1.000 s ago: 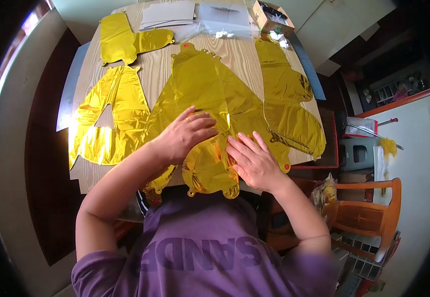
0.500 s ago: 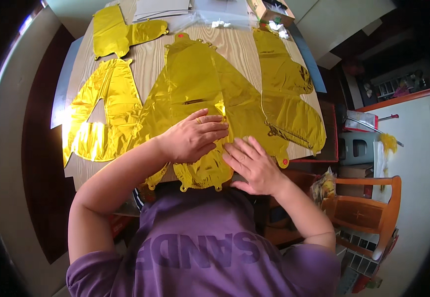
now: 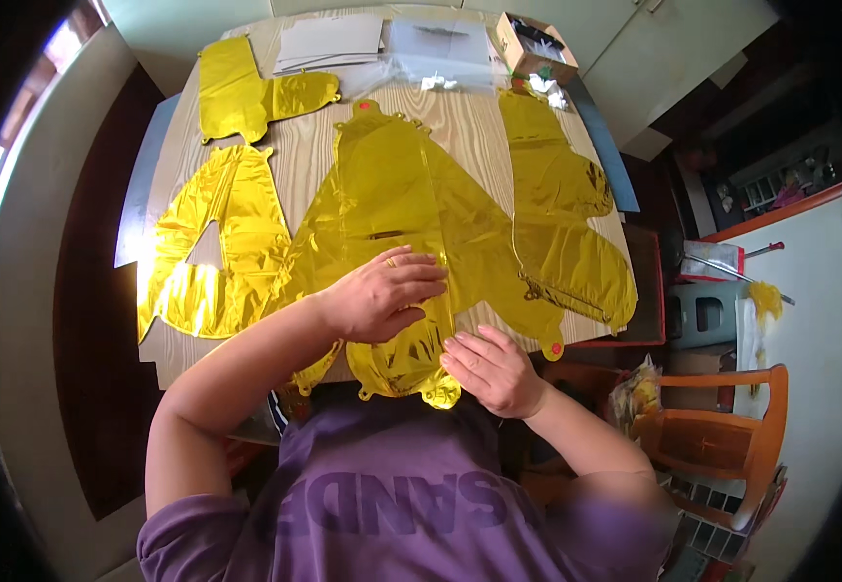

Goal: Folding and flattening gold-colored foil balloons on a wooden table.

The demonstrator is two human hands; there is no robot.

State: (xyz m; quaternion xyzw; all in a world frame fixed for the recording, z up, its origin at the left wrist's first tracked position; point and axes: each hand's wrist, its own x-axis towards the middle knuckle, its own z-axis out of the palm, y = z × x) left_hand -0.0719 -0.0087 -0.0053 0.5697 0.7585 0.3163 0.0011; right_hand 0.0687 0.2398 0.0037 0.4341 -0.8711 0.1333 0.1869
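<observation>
A large flat gold foil balloon [image 3: 382, 184] with small tabs along its ends lies across the middle of the table, its near part reaching my body. My left hand [image 3: 382, 294] rests flat on that near part, fingers stretched to the right, a ring on one finger. Beside the balloon's near right edge is my right hand [image 3: 494, 371], its fingers extended and its fingertips touching the foil. To the left sits an A-shaped foil balloon [image 3: 242, 189]. A foil balloon [image 3: 557, 194] with a curved outline lies on the right, and an L-shaped one [image 3: 229, 87] at the far left.
Grey-white sheets [image 3: 329, 41] and clear plastic [image 3: 440, 44] lie at the far side of the wooden table [image 3: 300, 145]. A small box [image 3: 537, 53] and crumpled white scraps [image 3: 547, 90] are at the far right. A wooden chair [image 3: 702, 436] stands right of me.
My right hand has slid slightly toward my body along the foil's edge. My left hand stays in about the same place on the balloon. The view has tilted up a little.
</observation>
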